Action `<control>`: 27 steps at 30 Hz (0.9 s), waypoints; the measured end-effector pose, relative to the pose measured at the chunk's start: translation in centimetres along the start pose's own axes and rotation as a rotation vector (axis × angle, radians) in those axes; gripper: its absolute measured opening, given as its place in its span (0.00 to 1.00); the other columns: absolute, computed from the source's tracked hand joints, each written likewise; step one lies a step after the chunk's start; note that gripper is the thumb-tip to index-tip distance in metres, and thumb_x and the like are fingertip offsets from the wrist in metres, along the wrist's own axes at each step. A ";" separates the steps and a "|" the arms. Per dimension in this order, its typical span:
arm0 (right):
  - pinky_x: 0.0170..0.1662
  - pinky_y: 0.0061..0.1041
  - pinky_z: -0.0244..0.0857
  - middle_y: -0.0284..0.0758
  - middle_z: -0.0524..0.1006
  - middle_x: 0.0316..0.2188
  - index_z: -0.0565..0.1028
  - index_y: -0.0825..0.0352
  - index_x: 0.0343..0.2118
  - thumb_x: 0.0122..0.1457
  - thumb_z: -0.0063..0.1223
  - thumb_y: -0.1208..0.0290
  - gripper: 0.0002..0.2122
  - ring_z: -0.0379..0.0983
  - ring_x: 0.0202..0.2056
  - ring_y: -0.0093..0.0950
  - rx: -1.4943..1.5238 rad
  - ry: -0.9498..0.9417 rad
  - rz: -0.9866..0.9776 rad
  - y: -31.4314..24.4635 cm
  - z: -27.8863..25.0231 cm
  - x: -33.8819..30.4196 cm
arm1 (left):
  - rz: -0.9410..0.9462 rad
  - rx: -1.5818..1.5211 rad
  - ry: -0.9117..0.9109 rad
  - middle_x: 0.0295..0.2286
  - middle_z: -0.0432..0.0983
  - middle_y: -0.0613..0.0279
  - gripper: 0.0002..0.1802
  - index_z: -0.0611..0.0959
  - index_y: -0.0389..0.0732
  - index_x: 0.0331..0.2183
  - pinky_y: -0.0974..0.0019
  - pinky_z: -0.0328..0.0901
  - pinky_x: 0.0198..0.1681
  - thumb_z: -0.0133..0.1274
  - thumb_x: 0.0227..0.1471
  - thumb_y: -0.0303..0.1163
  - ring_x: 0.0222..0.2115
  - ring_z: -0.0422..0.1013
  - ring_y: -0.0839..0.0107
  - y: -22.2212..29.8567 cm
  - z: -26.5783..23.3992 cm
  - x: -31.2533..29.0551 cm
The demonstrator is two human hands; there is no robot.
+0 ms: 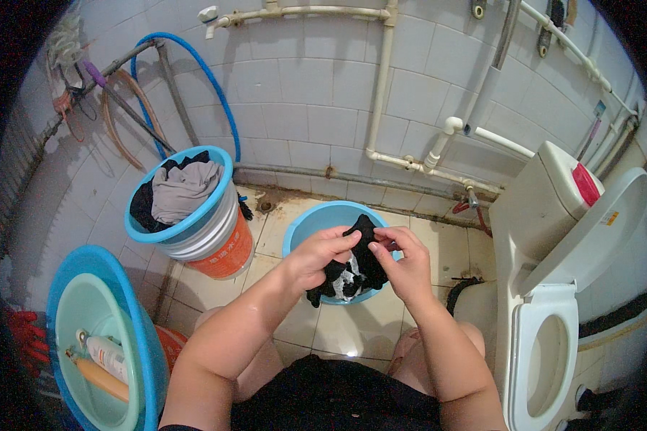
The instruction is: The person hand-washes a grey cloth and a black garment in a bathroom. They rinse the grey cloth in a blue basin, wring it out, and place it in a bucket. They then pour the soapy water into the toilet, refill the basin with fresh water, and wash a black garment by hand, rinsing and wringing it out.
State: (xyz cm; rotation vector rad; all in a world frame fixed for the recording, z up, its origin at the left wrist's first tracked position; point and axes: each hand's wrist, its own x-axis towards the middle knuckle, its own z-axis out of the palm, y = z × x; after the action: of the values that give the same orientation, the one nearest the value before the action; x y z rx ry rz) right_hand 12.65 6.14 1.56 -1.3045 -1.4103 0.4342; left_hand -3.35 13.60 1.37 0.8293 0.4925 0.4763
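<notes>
Both my hands hold a black garment with a white patterned patch above a light blue basin on the floor. My left hand is closed on its left side, thumb on top. With thumb and fingertips, my right hand pinches its upper right edge. The lower part of the cloth hangs bunched over the basin's near rim. Its exact kind of garment does not show. The cloth and my hands hide much of the basin's inside.
Left, a blue basin of grey and black clothes sits on a white-and-orange bucket. Nearer, a green basin holding bottles rests in a larger blue one. A toilet stands right. Pipes line the tiled wall.
</notes>
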 end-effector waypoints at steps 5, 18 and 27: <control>0.30 0.20 0.66 0.36 0.75 0.27 0.75 0.69 0.30 0.46 0.57 0.78 0.06 0.73 0.26 0.24 -0.123 0.044 -0.077 0.5 0.4 0.1 | -0.015 -0.008 0.030 0.14 0.57 0.80 0.08 0.74 0.46 0.29 0.80 0.48 0.18 0.49 0.53 0.39 0.15 0.51 0.87 -0.3 0.0 0.3; 0.27 0.23 0.66 0.36 0.75 0.23 0.73 0.67 0.26 0.47 0.53 0.75 0.03 0.73 0.23 0.29 -0.297 0.083 -0.049 1.2 0.6 0.2 | -0.039 0.024 0.120 0.15 0.60 0.78 0.09 0.75 0.44 0.31 0.79 0.51 0.18 0.49 0.52 0.39 0.16 0.54 0.86 -0.9 0.1 0.4; 0.29 0.19 0.63 0.29 0.71 0.22 0.69 0.66 0.26 0.57 0.43 0.72 0.06 0.66 0.24 0.19 0.390 0.151 0.350 2.8 -0.7 1.2 | -0.044 -0.078 0.192 0.22 0.70 0.71 0.13 0.75 0.43 0.37 0.75 0.61 0.23 0.48 0.53 0.40 0.19 0.62 0.81 -0.8 0.0 0.9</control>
State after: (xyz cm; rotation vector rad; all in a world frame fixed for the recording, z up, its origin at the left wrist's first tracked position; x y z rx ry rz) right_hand 14.77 7.76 0.01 -1.2305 -0.9138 0.7858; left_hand -2.48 13.63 0.51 0.6999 0.6637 0.5335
